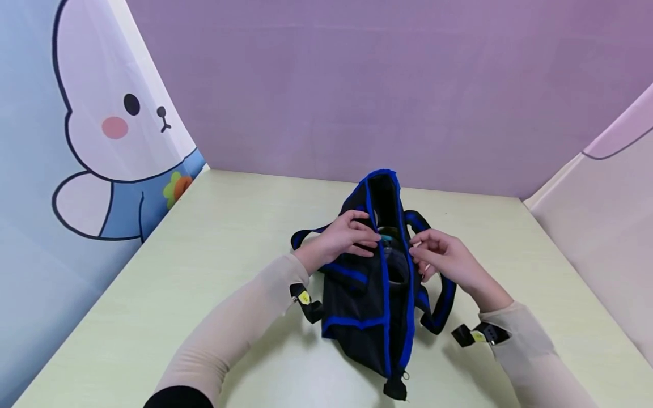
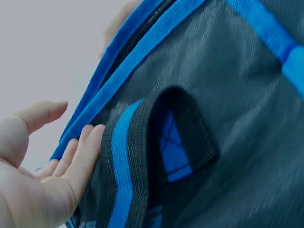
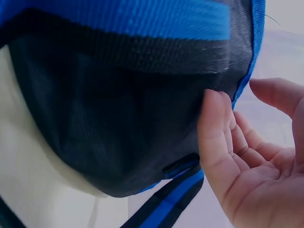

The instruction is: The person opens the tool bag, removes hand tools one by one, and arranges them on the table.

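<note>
A black bag (image 1: 357, 294) with blue edging stands on the table, its long top opening facing up. Inside the opening lies a dark, roundish, glossy object (image 1: 397, 266) whose kind I cannot tell, with a small teal piece (image 1: 386, 238) by it. My left hand (image 1: 349, 235) rests its extended fingers on the bag's left side near the rim; in the left wrist view the thumb stands apart from the edging. On the other side, my right hand (image 1: 441, 258) touches the outer wall with its fingers, the thumb close to the blue rim (image 3: 256, 42).
Black-and-blue strap handles (image 1: 444, 306) stick out at the bag's sides. A zipper end tab (image 1: 395, 388) hangs at the near end. The pale table (image 1: 245, 226) meets a purple backdrop (image 1: 357, 85), with a cartoon-printed sheet (image 1: 30, 198) on the left.
</note>
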`<state>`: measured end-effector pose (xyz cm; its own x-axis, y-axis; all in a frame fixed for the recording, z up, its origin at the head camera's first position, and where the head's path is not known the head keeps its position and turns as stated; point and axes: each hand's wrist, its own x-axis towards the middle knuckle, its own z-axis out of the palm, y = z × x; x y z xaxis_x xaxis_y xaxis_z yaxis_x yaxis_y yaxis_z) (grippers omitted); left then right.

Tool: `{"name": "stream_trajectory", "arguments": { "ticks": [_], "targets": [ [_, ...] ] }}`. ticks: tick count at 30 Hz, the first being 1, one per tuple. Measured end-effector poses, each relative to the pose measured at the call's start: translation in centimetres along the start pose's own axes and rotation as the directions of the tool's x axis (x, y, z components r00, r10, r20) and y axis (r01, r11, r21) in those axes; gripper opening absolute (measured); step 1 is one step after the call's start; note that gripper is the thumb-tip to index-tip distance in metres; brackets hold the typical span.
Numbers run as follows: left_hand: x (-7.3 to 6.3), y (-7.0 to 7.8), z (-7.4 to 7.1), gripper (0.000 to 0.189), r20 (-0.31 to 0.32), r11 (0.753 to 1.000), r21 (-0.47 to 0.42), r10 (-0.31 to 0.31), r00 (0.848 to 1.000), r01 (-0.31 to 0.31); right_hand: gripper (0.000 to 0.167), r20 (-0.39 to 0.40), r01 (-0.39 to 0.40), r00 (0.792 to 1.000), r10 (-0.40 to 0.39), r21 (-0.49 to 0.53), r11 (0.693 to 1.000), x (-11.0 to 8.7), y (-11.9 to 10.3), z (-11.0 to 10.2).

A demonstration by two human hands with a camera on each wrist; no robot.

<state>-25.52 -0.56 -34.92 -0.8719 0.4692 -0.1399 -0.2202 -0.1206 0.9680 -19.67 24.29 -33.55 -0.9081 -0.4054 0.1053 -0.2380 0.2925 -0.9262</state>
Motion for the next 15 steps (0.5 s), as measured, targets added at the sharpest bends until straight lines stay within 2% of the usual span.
{"name": "stream_trajectory", "arguments": {
  "ticks": [4,8,15],
  "targets": [
    [-0.3,0.0,0.7,0.075,-0.035,0.999,-0.02,-0.026,0.999,0.025,0.033,-0.03,-0.045,0.999,0.045,0.007,0.999,0.9,-0.1,0.4],
    [-0.5,0.0,1.5,0.089,-0.077,0.999,-0.028,-0.042,0.996,0.04,0.036,-0.03,-0.051,0.998,0.05,-0.023,0.998,1.5,-0.3,0.8],
    [-0.3,-0.2,2.2,0.095,-0.148,0.998,0.048,-0.023,0.989,0.031,0.035,-0.003,-0.048,0.999,0.048,-0.06,0.997,2.1,-0.5,1.3]
  ]
}}
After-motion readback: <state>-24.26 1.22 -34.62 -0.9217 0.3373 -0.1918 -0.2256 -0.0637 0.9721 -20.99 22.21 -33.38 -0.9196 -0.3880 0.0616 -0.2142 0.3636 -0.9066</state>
